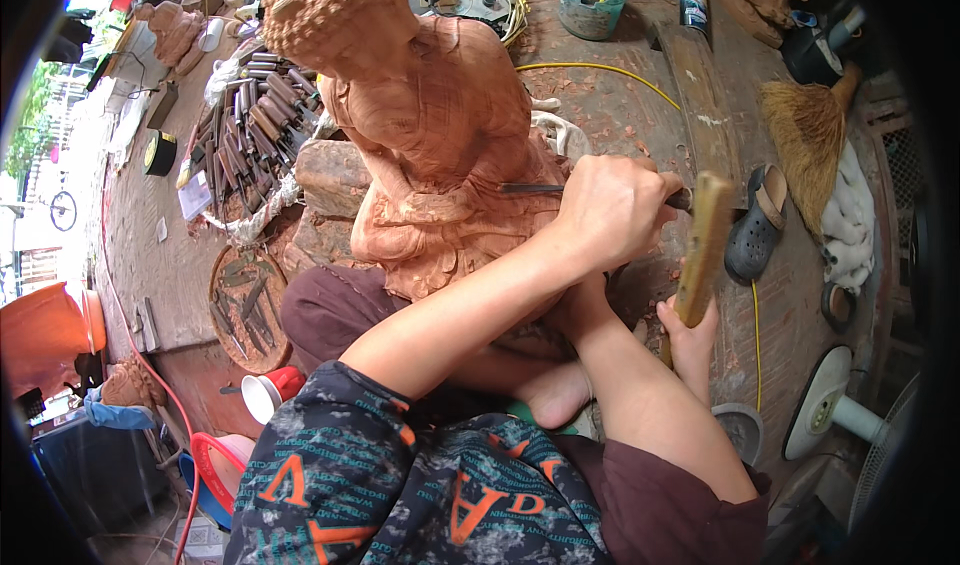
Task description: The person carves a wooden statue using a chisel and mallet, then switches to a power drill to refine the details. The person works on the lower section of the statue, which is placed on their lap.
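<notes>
A reddish-brown carved wooden statue (440,115) of a seated figure stands tilted before me, between my legs. My left hand (615,210) is closed around the handle of a chisel (535,188); its thin dark blade reaches left to the statue's side. Lower right, my right hand (692,340) is closed on a worn wooden mallet (705,250), raised upright close to the chisel's handle end. My bent leg hides most of the right forearm.
Many wooden-handled chisels (265,115) lie piled at the left. Nearer sits a round woven tray (245,310) with metal blades, beside a red and white cup (270,393). At right are a dark clog (757,225), a straw broom (810,145) and a fan (820,405).
</notes>
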